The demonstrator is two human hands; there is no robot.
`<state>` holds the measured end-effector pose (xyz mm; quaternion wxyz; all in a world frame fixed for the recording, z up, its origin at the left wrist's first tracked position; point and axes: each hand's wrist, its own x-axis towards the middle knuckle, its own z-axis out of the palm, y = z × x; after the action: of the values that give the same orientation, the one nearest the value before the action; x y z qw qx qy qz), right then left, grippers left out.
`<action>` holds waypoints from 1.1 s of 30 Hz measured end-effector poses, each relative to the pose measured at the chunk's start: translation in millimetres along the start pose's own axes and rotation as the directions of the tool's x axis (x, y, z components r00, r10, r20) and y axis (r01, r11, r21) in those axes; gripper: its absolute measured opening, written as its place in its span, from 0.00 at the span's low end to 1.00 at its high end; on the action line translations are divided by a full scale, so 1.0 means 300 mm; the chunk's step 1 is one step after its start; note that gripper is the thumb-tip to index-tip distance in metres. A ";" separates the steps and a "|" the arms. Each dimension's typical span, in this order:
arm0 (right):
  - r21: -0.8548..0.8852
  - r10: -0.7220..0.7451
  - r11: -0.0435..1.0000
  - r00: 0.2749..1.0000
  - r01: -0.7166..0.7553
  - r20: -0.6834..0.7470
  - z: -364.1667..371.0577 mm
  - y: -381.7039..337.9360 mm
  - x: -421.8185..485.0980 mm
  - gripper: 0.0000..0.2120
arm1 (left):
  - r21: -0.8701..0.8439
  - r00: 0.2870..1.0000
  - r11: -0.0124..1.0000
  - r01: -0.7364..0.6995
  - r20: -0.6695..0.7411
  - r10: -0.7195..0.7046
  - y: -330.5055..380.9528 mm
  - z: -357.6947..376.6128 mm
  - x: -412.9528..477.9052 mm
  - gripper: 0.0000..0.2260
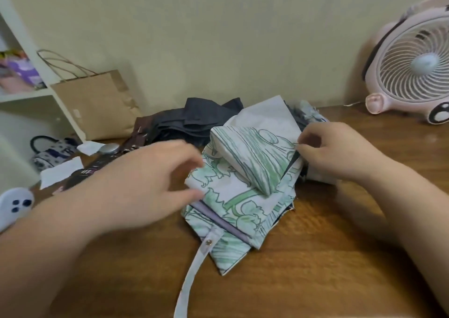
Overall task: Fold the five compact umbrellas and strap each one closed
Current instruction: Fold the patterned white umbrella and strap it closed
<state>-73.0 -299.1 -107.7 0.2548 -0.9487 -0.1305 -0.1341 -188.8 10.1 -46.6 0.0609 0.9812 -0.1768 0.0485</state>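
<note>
A white umbrella with green line drawings (pixel 245 184) lies partly folded in the middle of the wooden table (pixel 303 269). Its pale strap (pixel 194 266) with a metal snap trails toward the front edge. My left hand (pixel 145 184) pinches the left edge of the canopy folds. At the umbrella's upper right edge, my right hand (pixel 337 152) pinches a fold of fabric. Behind lie a dark grey umbrella (pixel 192 123) and a dark brown one (pixel 138 135), both loose. A grey patterned umbrella (pixel 308 116) peeks out behind my right hand.
A pink desk fan (pixel 413 62) stands at the back right. A brown paper bag (pixel 97 104) leans on a white shelf unit (pixel 29 84) at the left. A spotted mug (pixel 52 152), paper scraps, a round silver object (pixel 109 148) and a white gadget (pixel 14 206) crowd the left side.
</note>
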 end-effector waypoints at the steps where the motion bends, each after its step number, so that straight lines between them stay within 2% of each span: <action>1: -0.021 0.022 1.000 0.997 -0.020 0.077 -0.005 0.007 -0.002 0.05 | 0.014 0.999 0.999 -0.048 -0.005 0.048 -0.012 0.027 0.066 0.21; 2: -0.042 0.057 0.998 0.979 -0.049 0.198 -0.016 0.014 -0.008 0.09 | -0.005 0.998 0.998 -0.061 0.011 0.061 -0.038 0.059 0.130 0.25; 4: -0.118 0.121 0.990 0.899 -0.078 0.421 -0.045 0.022 -0.025 0.18 | -0.174 0.999 0.984 0.039 0.040 -0.032 -0.073 0.113 0.235 0.33; 6: -0.255 0.158 0.966 0.856 -0.031 0.492 -0.052 0.026 -0.031 0.23 | -0.396 0.984 0.901 0.175 0.051 -0.168 -0.106 0.168 0.303 0.41; 8: -0.382 0.188 0.924 0.862 0.008 0.471 -0.018 0.020 -0.027 0.19 | -0.518 0.967 0.819 0.247 0.078 -0.242 -0.128 0.228 0.337 0.45; 10: -0.413 0.152 0.910 0.895 0.040 0.420 0.026 0.018 -0.007 0.16 | -0.597 0.965 0.763 0.249 0.081 -0.251 -0.135 0.274 0.344 0.43; 12: -0.415 0.031 0.903 0.949 0.108 0.313 0.037 0.041 0.024 0.10 | -0.692 0.964 0.688 0.220 0.046 -0.263 -0.137 0.300 0.335 0.38; 14: -0.473 -0.180 0.855 0.978 0.210 0.109 -0.002 0.085 0.081 0.09 | -0.773 0.959 0.604 0.195 0.021 -0.284 -0.134 0.308 0.316 0.29; 16: -0.491 -0.273 0.843 0.961 0.222 -0.035 -0.030 0.119 0.129 0.08 | -0.754 0.954 0.630 0.187 -0.013 -0.299 -0.124 0.304 0.305 0.19; 17: -0.443 -0.220 0.876 0.975 0.191 -0.014 -0.038 0.125 0.145 0.13 | -0.724 0.953 0.663 0.189 -0.027 -0.302 -0.116 0.302 0.301 0.15; 18: -0.379 -0.124 0.915 0.990 0.141 0.069 -0.038 0.130 0.154 0.17 | -0.701 0.952 0.687 0.189 -0.040 -0.302 -0.110 0.303 0.301 0.14; 20: -0.240 0.030 0.970 0.955 0.044 0.295 -0.024 0.143 0.139 0.24 | -0.701 0.966 0.693 0.168 -0.021 -0.256 -0.102 0.307 0.299 0.20; 22: -0.158 -0.010 0.985 0.941 0.067 0.337 -0.023 0.168 0.108 0.28 | -0.716 0.976 0.677 0.172 0.029 -0.217 -0.106 0.339 0.305 0.29; 23: -0.157 0.002 0.986 0.942 0.054 0.335 -0.034 0.165 0.092 0.30 | -0.718 0.967 0.663 0.210 0.051 -0.251 -0.106 0.354 0.312 0.31; 25: -0.199 0.049 0.980 0.929 0.027 0.366 -0.041 0.159 0.072 0.30 | -0.777 0.927 0.550 0.307 0.112 -0.359 -0.105 0.373 0.328 0.32; 27: -0.291 0.080 0.955 0.892 0.060 0.444 -0.032 0.129 0.055 0.27 | -0.871 0.897 0.341 0.355 0.214 -0.387 -0.109 0.376 0.340 0.32; 29: -0.359 0.060 0.925 0.887 0.123 0.458 -0.002 0.111 0.050 0.19 | -0.907 0.899 0.176 0.383 0.323 -0.295 -0.135 0.362 0.341 0.33; 30: -0.344 0.047 0.931 0.900 0.117 0.434 0.007 0.120 0.053 0.18 | -0.910 0.910 0.143 0.390 0.358 -0.208 -0.150 0.350 0.336 0.35; 32: -0.241 0.023 0.968 0.924 0.076 0.382 0.008 0.134 0.050 0.21 | -0.925 0.926 0.066 0.374 0.368 -0.085 -0.181 0.322 0.317 0.31; 33: -0.167 -0.035 0.981 0.938 0.098 0.344 0.009 0.144 0.052 0.25 | -0.926 0.921 -0.030 0.377 0.378 -0.098 -0.199 0.306 0.313 0.29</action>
<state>-44.3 -330.9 -124.3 0.1363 -0.9719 -0.1918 0.0113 -73.4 21.1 -132.5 0.7163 0.6690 0.0073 -0.1982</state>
